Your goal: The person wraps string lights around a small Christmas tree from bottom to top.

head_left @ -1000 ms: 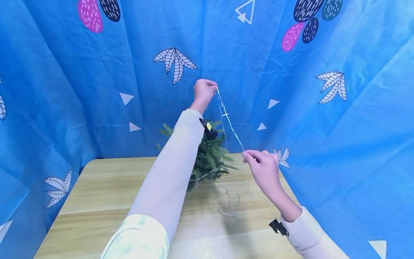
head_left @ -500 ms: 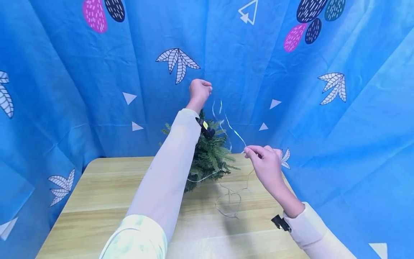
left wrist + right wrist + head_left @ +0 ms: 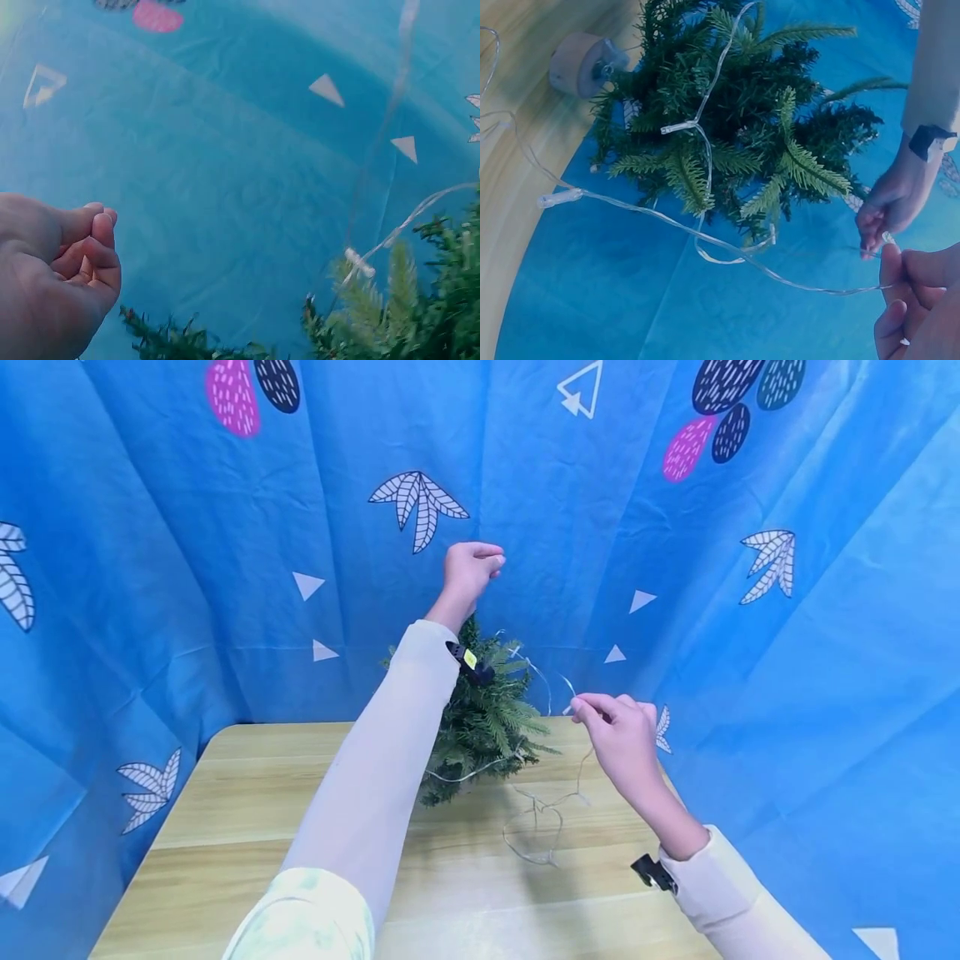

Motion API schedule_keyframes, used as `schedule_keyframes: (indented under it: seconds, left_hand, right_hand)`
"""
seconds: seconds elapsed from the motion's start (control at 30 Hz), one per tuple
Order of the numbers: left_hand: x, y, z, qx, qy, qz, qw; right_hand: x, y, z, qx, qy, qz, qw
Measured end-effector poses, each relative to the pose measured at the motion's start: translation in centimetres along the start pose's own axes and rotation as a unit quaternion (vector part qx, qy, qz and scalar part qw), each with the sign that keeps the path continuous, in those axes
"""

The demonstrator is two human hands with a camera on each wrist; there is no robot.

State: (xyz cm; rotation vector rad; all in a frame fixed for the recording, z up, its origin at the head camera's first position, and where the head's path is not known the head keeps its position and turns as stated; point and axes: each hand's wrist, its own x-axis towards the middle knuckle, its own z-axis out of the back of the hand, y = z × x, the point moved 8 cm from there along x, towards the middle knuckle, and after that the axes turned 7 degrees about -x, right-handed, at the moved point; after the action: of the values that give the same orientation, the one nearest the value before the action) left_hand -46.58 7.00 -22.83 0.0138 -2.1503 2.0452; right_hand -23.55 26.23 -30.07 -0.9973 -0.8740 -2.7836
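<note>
A small artificial Christmas tree (image 3: 491,718) stands on the table, with its lower part and round base (image 3: 574,67) showing in the right wrist view. My right hand (image 3: 618,739) pinches a clear string of fairy lights (image 3: 559,198) between thumb and index finger, right of the tree. One stretch of the wire runs across the branches; another lies loosely looped on the tabletop. Above the treetop is my left hand (image 3: 468,572), thumb and index finger together and the other fingers curled. Nothing shows between those fingers in the left wrist view (image 3: 67,277).
The wooden table (image 3: 247,810) reaches back to a patterned blue curtain (image 3: 390,418), which also hangs at both sides. Black straps with small devices sit at both wrists. My left forearm hides part of the tree.
The string has come away from my left hand and dropped toward the tree's right side. My right hand keeps its pinch and has shifted slightly. The head view has turned slightly left.
</note>
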Motion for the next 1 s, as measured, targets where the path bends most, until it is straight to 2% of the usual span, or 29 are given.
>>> schedule_keyframes:
  seconds: [0.13,0.33,0.47,0.57,0.7,0.87,1.0]
  left_hand:
    - [-1.3,-0.4,-1.8,-0.008,0.045,-0.030,0.9985]
    - [-4.7,-0.6,-4.4,-0.021,0.105,-0.073,0.9916]
    - [-7.3,-0.6,-5.3,-0.015,0.136,-0.111,0.9844]
    - [-9.2,-0.3,-5.7,-0.010,0.149,-0.128,0.9804]
    - [-11.1,0.8,-6.4,-0.006,0.171,-0.133,0.9762]
    - [-12.6,3.6,-7.7,0.011,0.219,-0.110,0.9695]
    - [-13.4,5.6,-8.2,0.012,0.246,-0.096,0.9645]
  right_hand:
    - [0.2,0.1,0.1,-0.002,0.001,-0.003,1.0000]
    - [0.6,0.3,0.3,0.005,0.000,-0.011,0.9999]
    - [0.8,0.4,0.6,0.007,-0.007,-0.011,0.9999]
    - [1.0,0.6,0.9,0.002,-0.012,-0.004,0.9999]
    - [1.2,0.7,1.2,-0.002,-0.021,0.005,0.9998]
    - [1.0,0.5,1.6,-0.005,-0.026,0.006,0.9996]
    - [0.8,0.4,1.7,-0.006,-0.023,0.002,0.9997]
